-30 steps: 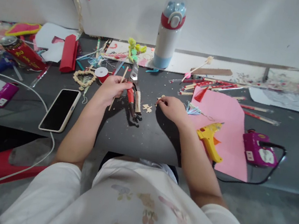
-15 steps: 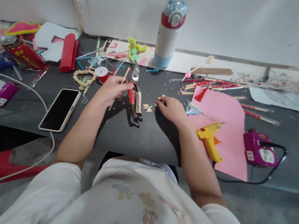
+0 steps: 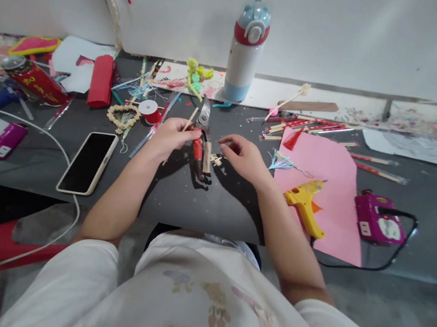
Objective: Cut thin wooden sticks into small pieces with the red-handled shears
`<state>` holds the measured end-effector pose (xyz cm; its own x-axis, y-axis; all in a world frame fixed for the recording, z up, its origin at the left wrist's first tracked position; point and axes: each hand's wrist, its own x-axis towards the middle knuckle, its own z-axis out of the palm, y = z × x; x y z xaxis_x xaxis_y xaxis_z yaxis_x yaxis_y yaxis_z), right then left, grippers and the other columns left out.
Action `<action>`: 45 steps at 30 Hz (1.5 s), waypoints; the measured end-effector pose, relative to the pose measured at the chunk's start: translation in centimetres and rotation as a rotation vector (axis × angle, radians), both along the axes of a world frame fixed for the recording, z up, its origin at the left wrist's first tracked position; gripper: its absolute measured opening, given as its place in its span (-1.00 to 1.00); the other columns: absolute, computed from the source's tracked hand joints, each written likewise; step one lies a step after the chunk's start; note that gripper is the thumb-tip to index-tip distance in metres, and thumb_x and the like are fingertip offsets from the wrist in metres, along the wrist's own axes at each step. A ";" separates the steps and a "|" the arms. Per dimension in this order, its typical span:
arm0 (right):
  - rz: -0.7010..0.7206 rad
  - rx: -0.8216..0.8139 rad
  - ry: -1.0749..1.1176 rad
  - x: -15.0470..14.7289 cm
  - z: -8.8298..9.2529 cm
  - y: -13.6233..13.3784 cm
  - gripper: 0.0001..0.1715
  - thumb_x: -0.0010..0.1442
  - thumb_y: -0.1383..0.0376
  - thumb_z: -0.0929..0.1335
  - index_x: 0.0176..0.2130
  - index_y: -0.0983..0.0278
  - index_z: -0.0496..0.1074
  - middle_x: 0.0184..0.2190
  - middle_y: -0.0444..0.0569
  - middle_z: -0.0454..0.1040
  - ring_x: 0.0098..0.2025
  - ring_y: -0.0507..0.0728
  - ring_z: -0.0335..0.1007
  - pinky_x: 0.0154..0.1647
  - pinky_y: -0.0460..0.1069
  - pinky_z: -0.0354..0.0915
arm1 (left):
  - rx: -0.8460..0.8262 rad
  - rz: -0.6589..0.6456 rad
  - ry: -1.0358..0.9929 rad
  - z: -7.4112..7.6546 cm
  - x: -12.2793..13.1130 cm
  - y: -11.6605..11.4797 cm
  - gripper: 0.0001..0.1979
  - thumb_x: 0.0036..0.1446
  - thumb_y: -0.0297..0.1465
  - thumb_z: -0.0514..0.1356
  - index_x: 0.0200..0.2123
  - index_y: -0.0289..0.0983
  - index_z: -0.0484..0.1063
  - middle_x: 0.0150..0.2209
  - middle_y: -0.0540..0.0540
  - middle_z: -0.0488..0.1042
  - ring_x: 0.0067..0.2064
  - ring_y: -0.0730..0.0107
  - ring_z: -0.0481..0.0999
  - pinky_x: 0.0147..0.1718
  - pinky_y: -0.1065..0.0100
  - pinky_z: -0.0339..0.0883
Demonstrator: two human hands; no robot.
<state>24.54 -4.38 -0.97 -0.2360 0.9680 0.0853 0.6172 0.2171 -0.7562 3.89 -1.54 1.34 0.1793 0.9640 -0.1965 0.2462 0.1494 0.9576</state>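
Note:
My left hand [image 3: 171, 136] is closed around a thin wooden stick [image 3: 191, 119] that stands tilted between its fingers. The fingertips reach the red handle of a pair of pruning shears [image 3: 198, 146]; whether they grip it I cannot tell. The shears' metal blades point away from me, and their other handle looks pale and wrapped. Beside that handle lies a small pile of cut wooden pieces [image 3: 216, 160]. Just right of the pile is my right hand [image 3: 242, 156], thumb and forefinger slightly apart, with nothing visible between them.
A yellow glue gun [image 3: 304, 202] rests on pink paper [image 3: 340, 194], its black cord running to a purple box [image 3: 379, 219]. A phone [image 3: 88, 162] lies left, near a white cable. Behind are a water bottle [image 3: 242, 68], a ribbon spool [image 3: 149, 110] and a tilted red can [image 3: 38, 81].
My left hand has shifted slightly right with the stick, and the shears have moved right, closer to the cut pieces. My right hand has moved a little left, its fingers spreading apart.

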 end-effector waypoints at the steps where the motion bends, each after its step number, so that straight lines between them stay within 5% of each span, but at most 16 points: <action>1: 0.005 -0.014 0.028 -0.3 0.0 -0.1 -0.62 0.18 0.09 0.23 -0.16 0.27 0.43 -0.45 -0.10 0.44 -0.44 0.01 0.27 -0.39 -0.09 0.14 | 0.016 -0.017 -0.001 -0.1 0.2 -0.1 -0.79 -0.12 -0.31 0.27 -0.45 -0.34 0.39 -0.63 0.08 0.25 -0.67 0.70 -0.01 -0.68 0.48 -0.24; 6: 0.035 -0.126 0.057 -1.3 -0.7 -0.3 -0.50 0.08 -0.08 0.27 -0.36 0.32 0.41 -0.50 -0.10 0.41 -0.48 -0.01 0.22 -0.46 -0.09 0.10 | 0.041 -0.048 -0.039 -0.4 1.1 -0.7 -0.75 -0.13 -0.29 0.27 -0.41 -0.35 0.41 -0.55 0.02 0.37 -0.63 0.68 0.08 -0.66 0.50 -0.15; 13: 0.074 -0.149 0.084 -1.2 -1.2 0.0 -0.70 0.09 0.11 0.27 -0.43 0.31 0.35 -0.54 -0.13 0.39 -0.51 -0.02 0.22 -0.47 -0.10 0.10 | 0.017 -0.046 -0.081 -0.6 1.2 -0.8 -0.76 -0.12 -0.31 0.27 -0.39 -0.35 0.44 -0.55 0.01 0.40 -0.63 0.68 0.12 -0.66 0.51 -0.13; 19: -0.010 -0.098 -0.018 -0.7 -0.8 0.1 -0.71 0.09 0.14 0.27 -0.33 0.31 0.41 -0.45 -0.08 0.45 -0.44 0.02 0.28 -0.41 -0.08 0.12 | -0.028 -0.021 -0.093 -0.1 1.0 -0.7 -0.73 -0.13 -0.32 0.27 -0.34 -0.37 0.45 -0.51 -0.02 0.44 -0.66 0.70 0.08 -0.67 0.50 -0.18; 25: -0.029 -0.049 0.063 -0.6 -0.3 -0.4 -0.64 0.10 0.18 0.27 -0.09 0.25 0.25 -0.46 -0.16 0.43 -0.45 0.02 0.32 -0.39 -0.08 0.14 | -0.029 -0.023 -0.087 -0.3 0.9 -0.7 -0.74 -0.10 -0.29 0.27 -0.35 -0.35 0.45 -0.51 -0.03 0.44 -0.66 0.70 0.07 -0.68 0.49 -0.21; 36: 0.106 0.044 0.018 -1.1 -0.3 -0.5 -0.66 0.16 0.37 0.18 -0.15 0.22 0.44 -0.24 -0.07 0.49 -0.23 0.05 0.37 -0.16 -0.06 0.20 | -0.018 0.033 -0.098 -0.8 1.2 -0.7 -0.76 -0.10 -0.27 0.28 -0.41 -0.32 0.42 -0.58 0.02 0.36 -0.67 0.68 0.05 -0.69 0.48 -0.22; 41: 0.098 0.042 0.059 -1.8 -0.3 -0.8 -0.59 0.24 0.12 0.17 -0.31 0.25 0.50 -0.33 -0.03 0.49 -0.23 0.08 0.36 -0.18 -0.05 0.20 | 0.003 0.012 -0.103 -1.1 1.7 -0.9 -0.72 -0.11 -0.22 0.29 -0.44 -0.33 0.41 -0.58 0.04 0.33 -0.63 0.65 0.14 -0.66 0.49 -0.11; 45: 0.057 -0.009 0.093 -2.2 -0.3 -0.9 -0.56 0.13 -0.01 0.28 -0.32 0.27 0.53 -0.35 -0.01 0.46 -0.30 0.06 0.34 -0.26 -0.06 0.19 | 0.048 -0.027 -0.099 -1.3 1.9 -1.0 -0.69 -0.11 -0.18 0.29 -0.43 -0.33 0.43 -0.52 0.02 0.38 -0.56 0.63 0.22 -0.60 0.50 -0.01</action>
<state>22.35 -5.25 -1.28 -0.2818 0.9542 0.1009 0.5309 0.2426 -0.8120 5.77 -2.54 0.02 0.2218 0.9664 -0.1301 0.1529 0.0973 0.9834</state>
